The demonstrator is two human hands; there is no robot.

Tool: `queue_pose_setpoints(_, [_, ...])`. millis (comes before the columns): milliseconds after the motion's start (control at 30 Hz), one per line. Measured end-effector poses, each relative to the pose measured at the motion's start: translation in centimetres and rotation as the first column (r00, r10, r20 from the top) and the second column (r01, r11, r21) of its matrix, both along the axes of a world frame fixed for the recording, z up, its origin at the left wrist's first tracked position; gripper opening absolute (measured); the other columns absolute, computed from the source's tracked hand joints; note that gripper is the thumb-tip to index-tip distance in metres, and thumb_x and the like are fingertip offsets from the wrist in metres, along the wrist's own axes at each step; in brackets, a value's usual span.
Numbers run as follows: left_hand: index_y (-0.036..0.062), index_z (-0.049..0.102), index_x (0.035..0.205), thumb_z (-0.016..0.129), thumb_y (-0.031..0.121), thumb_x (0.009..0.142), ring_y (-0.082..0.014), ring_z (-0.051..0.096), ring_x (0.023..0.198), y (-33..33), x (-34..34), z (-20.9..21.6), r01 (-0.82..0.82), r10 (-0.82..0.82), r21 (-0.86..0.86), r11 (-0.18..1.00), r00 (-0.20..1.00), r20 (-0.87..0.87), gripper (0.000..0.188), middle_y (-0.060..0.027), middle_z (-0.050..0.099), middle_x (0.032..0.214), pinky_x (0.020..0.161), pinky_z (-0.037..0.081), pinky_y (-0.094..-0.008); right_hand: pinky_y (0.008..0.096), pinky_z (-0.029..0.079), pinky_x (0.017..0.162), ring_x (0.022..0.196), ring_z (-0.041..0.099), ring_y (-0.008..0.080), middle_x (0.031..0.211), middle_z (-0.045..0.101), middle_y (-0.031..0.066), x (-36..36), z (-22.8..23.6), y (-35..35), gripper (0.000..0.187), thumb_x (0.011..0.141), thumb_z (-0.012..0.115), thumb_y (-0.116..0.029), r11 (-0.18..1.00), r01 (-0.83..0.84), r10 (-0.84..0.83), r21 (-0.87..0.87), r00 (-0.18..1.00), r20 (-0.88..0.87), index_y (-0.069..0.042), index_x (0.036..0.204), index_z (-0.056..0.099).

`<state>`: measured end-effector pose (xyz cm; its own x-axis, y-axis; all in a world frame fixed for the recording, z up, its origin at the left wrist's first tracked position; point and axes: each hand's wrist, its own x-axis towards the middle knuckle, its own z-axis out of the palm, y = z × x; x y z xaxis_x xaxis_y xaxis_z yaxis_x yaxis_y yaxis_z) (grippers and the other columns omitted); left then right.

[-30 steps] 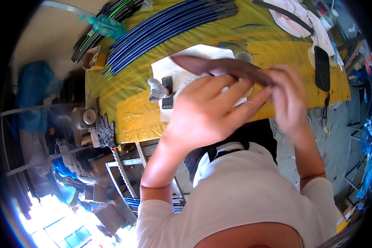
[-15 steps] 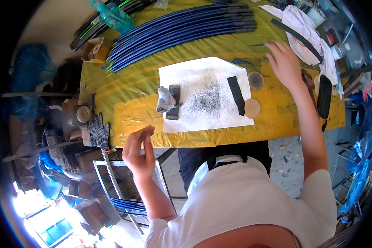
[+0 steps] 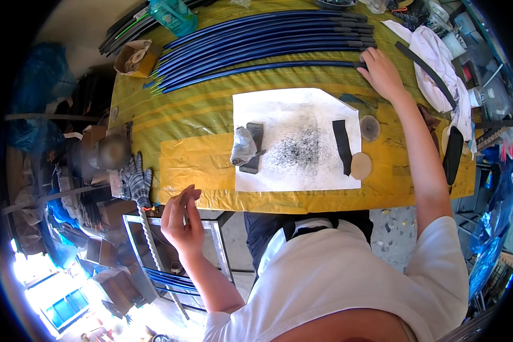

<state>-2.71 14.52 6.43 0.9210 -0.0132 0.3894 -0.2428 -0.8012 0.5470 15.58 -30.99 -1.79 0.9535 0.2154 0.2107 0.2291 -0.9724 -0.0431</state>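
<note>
At the back right of the table, my right hand (image 3: pixel 382 73) pinches the dark end of a blue rod (image 3: pixel 279 66). This rod lies a little apart from several like it, bundled side by side (image 3: pixel 256 39). My left hand (image 3: pixel 182 219) is just off the front edge, its fingers loosely bent and the thumb slightly apart from them; I see nothing in it. Between the hands lies a white sheet (image 3: pixel 268 108) smeared with black powder. On the sheet rest a dark block (image 3: pixel 255 149) with a crumpled grey cloth (image 3: pixel 243 147) against it, and a black strip (image 3: pixel 342 147).
A round tan disc (image 3: pixel 361 166) overlaps the sheet's right edge. Behind are a small carton (image 3: pixel 137 58) and a teal bottle (image 3: pixel 174 18). White cloth (image 3: pixel 430 43) lies at right near a long black piece (image 3: pixel 453 154). A grey glove (image 3: pixel 135 181) hangs by the left edge.
My right hand has moved back to the rods and closed on one's end. That rod now lies apart from the bundle, nearer me. The left hand has barely moved.
</note>
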Motion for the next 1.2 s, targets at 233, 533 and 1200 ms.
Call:
queue_pose_setpoints(233, [-0.0028,0.063,0.093,0.054,-0.007,0.078,-0.0233,0.064,0.071,-0.7,-0.4,1.7,0.108,-0.107,-0.026,0.994,0.993,0.048,0.018,-0.0113,0.067,0.078,0.064,0.049,-0.0293,0.0378,0.045,0.074,0.089,0.056,0.0357,0.096,0.06,0.017,-5.9,3.5,1.0,0.022,0.088,0.054,-0.02,0.899,0.006,0.033,0.438,0.996,-0.082,-0.002,0.101,0.055])
queue_pose_setpoints(533, [-0.0036,0.031,0.134,0.062,0.021,0.084,-0.0077,0.052,0.061,-7.4,-1.4,3.5,0.164,-0.508,-0.802,0.574,0.839,-0.193,0.063,-0.0189,0.048,0.126,0.052,0.043,-0.0181,0.0168,0.026,0.051,0.06,0.037,0.0018,0.073,0.047,-0.0047,-16.8,6.3,4.6,0.029,0.092,0.053,-0.025,0.258,0.318,0.173,0.912,0.914,-0.367,-0.004,0.111,0.055])
queue_pose_setpoints(1200, [-0.0045,0.042,0.118,0.042,0.022,0.096,-0.0099,0.032,0.044,7.0,13.5,11.7,0.179,-0.002,-0.896,0.407,0.981,0.195,0.035,-0.0108,0.057,0.071,0.039,0.027,-0.0226,0.0255,0.04,0.058,0.067,0.048,0.0102,0.075,0.051,0.0038,-32.4,4.0,-13.3,0.045,0.089,0.054,-0.044,0.135,0.578,-0.683,0.805,0.643,-0.347,0.0,0.08,0.058])
